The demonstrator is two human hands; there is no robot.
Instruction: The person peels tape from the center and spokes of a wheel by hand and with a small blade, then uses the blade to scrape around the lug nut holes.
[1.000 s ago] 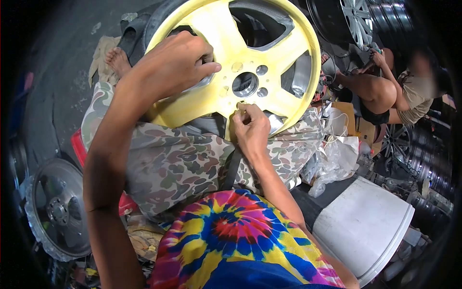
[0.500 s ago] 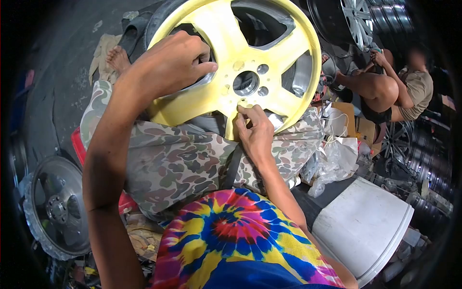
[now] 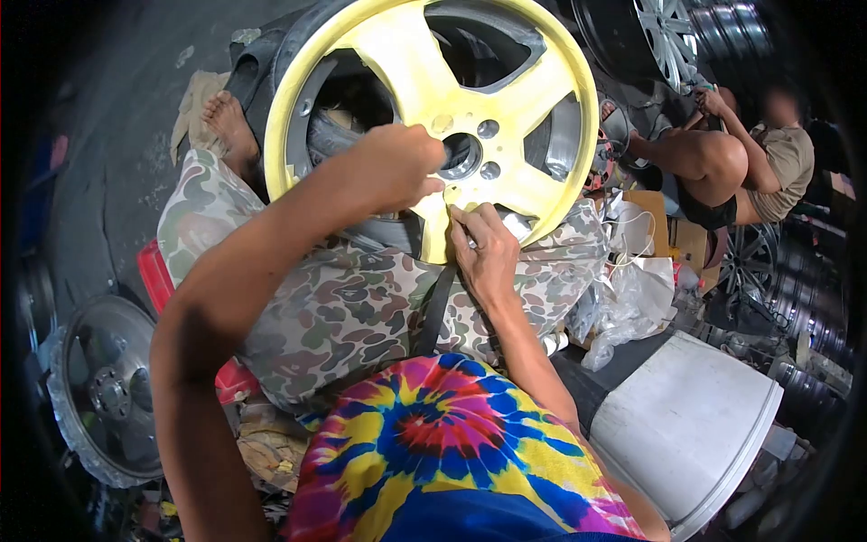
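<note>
A pale yellow car wheel rim with broad spokes lies tilted across my camouflage-clad lap, a dark tyre-like ring beneath it. My left hand hangs over the lower left of its hub, fingers curled in; anything in them is hidden. Close by, my right hand rests at the lower spoke below the centre hole, fingers bent and pressed together at the yellow surface. What it may hold is too small to make out. Bolt holes surround the round centre hole, and patches of the coating look rubbed.
A white bucket lies at the lower right, near clear plastic bags and a cardboard box. Another rim stands at the left beside a red object. A seated person is at the right among stacked wheels.
My left hand has moved right and down from the left spokes to the hub, uncovering the gap there. My right hand has barely shifted. The rim sits slightly further left.
</note>
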